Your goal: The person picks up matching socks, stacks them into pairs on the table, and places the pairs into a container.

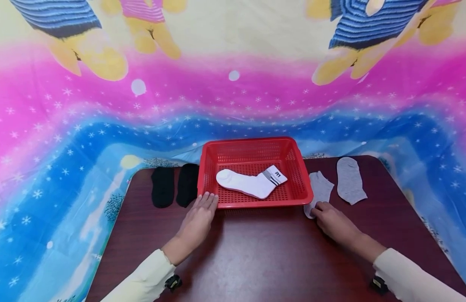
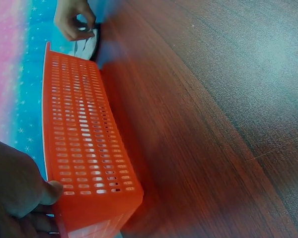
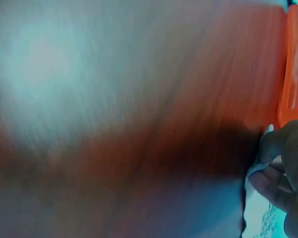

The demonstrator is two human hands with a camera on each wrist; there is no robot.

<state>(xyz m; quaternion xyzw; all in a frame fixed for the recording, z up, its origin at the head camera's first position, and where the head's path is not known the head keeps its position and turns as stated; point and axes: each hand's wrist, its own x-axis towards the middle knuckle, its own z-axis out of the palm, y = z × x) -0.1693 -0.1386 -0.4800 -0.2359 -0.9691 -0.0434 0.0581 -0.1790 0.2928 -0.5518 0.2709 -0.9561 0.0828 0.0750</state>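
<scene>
Step in hand, as judged: picking up the nearer grey sock [image 1: 321,184] while the red basket [image 1: 255,204] is steadied. The right hand [image 1: 338,225] pinches the sock near its toe end, thumb against fingers; the right wrist view shows the edge bunched up between them. The left hand [image 1: 197,220] grasps the basket's rim at the near left corner, thumb on the outer wall.

The next move appears to call for a firm pinch and a lift clear of the basket's side, with the left hand holding the basket still.

Condition of the sock: plain pale grey, short-cuffed, mostly flat on the table [image 1: 274,256], just right of the basket. Whether it touches the basket cannot be told.

Also noted: 1 white sock [image 1: 244,182] with dark cuff stripes inside the basket; 1 farther grey sock [image 1: 351,180] to the right; 2 black socks [image 1: 163,187] to the left.
</scene>
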